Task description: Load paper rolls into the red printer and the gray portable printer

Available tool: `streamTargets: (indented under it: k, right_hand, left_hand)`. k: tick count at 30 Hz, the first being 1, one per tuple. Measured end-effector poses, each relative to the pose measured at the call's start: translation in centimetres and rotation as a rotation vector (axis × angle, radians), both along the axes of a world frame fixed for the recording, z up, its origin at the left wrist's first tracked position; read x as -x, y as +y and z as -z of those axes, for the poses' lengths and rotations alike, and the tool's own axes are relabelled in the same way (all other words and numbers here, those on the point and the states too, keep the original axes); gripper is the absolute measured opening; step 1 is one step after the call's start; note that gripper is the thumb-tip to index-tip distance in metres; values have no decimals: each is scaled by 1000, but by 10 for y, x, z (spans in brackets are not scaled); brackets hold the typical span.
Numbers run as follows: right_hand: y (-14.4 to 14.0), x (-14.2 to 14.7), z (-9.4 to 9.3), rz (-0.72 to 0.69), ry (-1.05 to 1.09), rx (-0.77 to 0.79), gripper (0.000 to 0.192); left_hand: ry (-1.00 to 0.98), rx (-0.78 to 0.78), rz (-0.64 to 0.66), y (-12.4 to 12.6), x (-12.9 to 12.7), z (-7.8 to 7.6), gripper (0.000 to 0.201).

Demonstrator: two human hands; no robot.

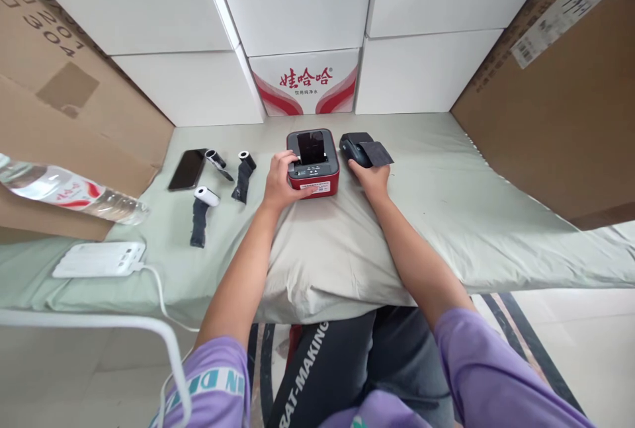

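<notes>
A small red and dark grey printer point(313, 162) stands on the pale green cloth point(446, 216) in the middle. My left hand point(280, 182) grips its left front corner, thumb on top. Just right of it lies a black roll holder with a dark strip point(364, 149). My right hand point(371, 177) rests on the near end of that black part, fingers over it.
Left of the printer lie a black phone point(187, 169) and three small rolls with black strips point(204, 206), point(245, 170), point(217, 162). A white power bank with cable point(99, 259) and a water bottle point(69, 191) are at far left. Cardboard and white boxes wall the back.
</notes>
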State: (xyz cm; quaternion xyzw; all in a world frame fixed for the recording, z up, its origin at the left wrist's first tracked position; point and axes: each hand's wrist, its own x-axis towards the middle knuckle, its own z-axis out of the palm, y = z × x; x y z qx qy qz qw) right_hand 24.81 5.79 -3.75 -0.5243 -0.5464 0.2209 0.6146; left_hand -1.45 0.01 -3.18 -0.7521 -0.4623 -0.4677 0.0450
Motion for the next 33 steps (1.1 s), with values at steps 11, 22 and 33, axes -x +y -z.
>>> streamTargets:
  k: [11, 22, 33]
  right_hand:
    - [2, -1, 2, -2, -38, 9, 50]
    - [-39, -21, -13, -140, -63, 50, 57]
    - [-125, -69, 7, -114, -509, 164, 105]
  left_hand:
    - [41, 38, -31, -2, 0, -4, 84]
    - [71, -83, -143, -20, -20, -7, 53]
    - [462, -21, 315, -89, -124, -17, 18]
